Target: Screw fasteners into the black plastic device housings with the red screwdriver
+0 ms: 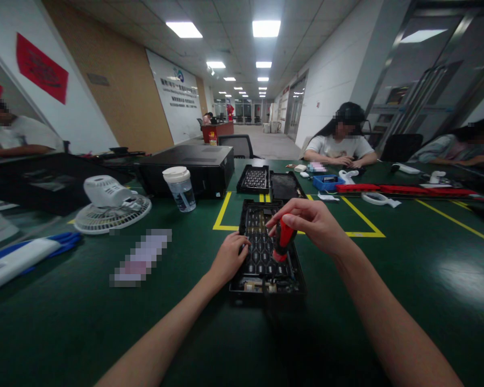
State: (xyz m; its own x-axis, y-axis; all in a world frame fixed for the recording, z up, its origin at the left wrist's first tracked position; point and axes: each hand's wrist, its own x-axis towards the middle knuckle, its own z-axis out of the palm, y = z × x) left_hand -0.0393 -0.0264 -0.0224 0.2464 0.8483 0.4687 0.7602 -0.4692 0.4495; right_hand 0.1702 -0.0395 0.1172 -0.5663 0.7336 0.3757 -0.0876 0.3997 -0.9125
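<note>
A black rectangular case (255, 269) lies open on the green table in front of me, with rows of dark cell-like shapes inside and small parts along its near end. Bent over its left rim, the fingers of my left hand (229, 255) hold the case. My right hand (312, 223) pinches the upper part of a red-and-black screwdriver (285, 236), which stands slightly tilted over the right half of the case. Its tip cannot be made out. Just beyond are a second open case (255, 179) with similar rows and a flat black tray-like piece (285, 185).
A lidded plastic cup (180, 189), a white fan (112, 212) and a black computer case (187, 166) stand to the left. Yellow tape (361, 234) marks the table. At back right are a blue bin (326, 183), a tape roll (374, 199) and a seated person (341, 142).
</note>
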